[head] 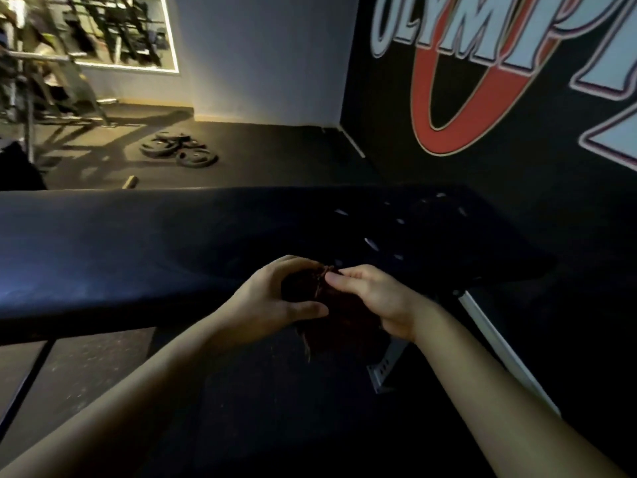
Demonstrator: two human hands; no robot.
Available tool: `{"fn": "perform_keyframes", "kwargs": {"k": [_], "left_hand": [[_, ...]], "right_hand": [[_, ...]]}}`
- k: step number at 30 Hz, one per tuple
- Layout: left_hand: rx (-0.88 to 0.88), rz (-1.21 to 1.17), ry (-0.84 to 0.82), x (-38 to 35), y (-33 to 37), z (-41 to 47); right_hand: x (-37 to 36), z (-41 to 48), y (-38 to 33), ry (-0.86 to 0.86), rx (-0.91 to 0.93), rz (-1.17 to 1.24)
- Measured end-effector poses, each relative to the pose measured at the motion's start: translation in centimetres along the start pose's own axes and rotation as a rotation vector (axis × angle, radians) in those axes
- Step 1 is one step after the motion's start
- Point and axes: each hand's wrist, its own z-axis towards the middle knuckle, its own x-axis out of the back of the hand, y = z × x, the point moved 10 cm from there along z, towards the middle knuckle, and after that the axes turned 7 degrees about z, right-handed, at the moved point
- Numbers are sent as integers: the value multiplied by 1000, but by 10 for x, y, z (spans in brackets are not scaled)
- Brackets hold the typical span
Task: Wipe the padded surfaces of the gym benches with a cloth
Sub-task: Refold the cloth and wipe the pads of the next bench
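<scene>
Head view — dark reddish cloth (332, 317), bunched, frayed at the edge, held at the near edge of the long dark bench pad (138, 243), contact with it not discernible; left hand (272, 305) curls round its left side with thumb beneath, right hand (377, 298) pinches its upper edge, both hands thus grasping the cloth. Handling, as judged: light, soft, limp, unbreakable — best gathered into a flat wad under the palm, loose threads tucked in, since the pad's covering looks smooth. Containers: none in view; weight plates (179, 151) lie on the floor (275, 157) beyond the bench pad.
</scene>
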Motion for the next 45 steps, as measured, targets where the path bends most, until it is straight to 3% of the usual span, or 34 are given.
{"fn": "perform_keyframes", "kwargs": {"k": [4, 16, 22, 30, 34, 41, 45], "left_hand": [[0, 22, -6, -9, 16, 28], [247, -622, -214, -28, 21, 94], [180, -629, -285, -28, 19, 117], [192, -765, -232, -24, 15, 149], [93, -664, -293, -26, 34, 171], [115, -324, -459, -66, 77, 214], [91, -460, -380, -71, 89, 226]], "right_hand": [[30, -20, -6, 50, -8, 50], [97, -34, -33, 218, 95, 20], [113, -24, -44, 273, 170, 61], [137, 5, -65, 77, 217, -15], [174, 19, -78, 30, 199, 50], [229, 27, -108, -227, 134, -170], [249, 38, -110, -308, 45, -269]]}}
